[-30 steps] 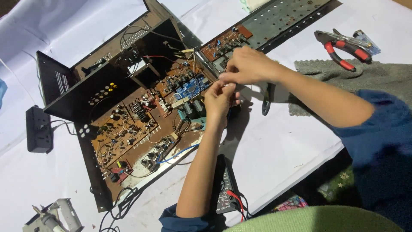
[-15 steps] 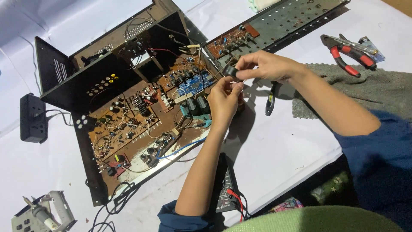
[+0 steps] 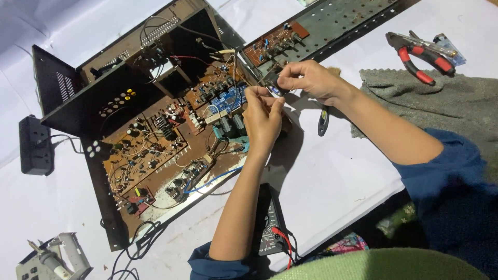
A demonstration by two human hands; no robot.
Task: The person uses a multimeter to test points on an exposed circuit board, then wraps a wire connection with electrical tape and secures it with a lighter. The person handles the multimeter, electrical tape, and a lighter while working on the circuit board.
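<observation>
An opened amplifier chassis (image 3: 111, 207) lies on a white sheet, its brown circuit boards (image 3: 155, 155) and wires exposed. My left hand (image 3: 263, 118) hovers over the board's right end, fingers pinched on a small part (image 3: 273, 89). My right hand (image 3: 310, 80) meets it from the right and grips the same small dark part with a blue end. The two hands touch at the fingertips, just below a detached front panel (image 3: 332, 26) with its own small board.
Red-handled pliers (image 3: 421, 58) lie at the upper right by a grey cloth (image 3: 441, 98). A screwdriver (image 3: 323, 120) rests under my right wrist. A multimeter (image 3: 270, 223) sits near my left elbow, a black power strip (image 3: 35, 145) at the left, a soldering stand (image 3: 52, 256) at bottom left.
The view has shifted slightly. Both hands stay pinched together over the board's right end, with my right hand turned a little as it works the small part.
</observation>
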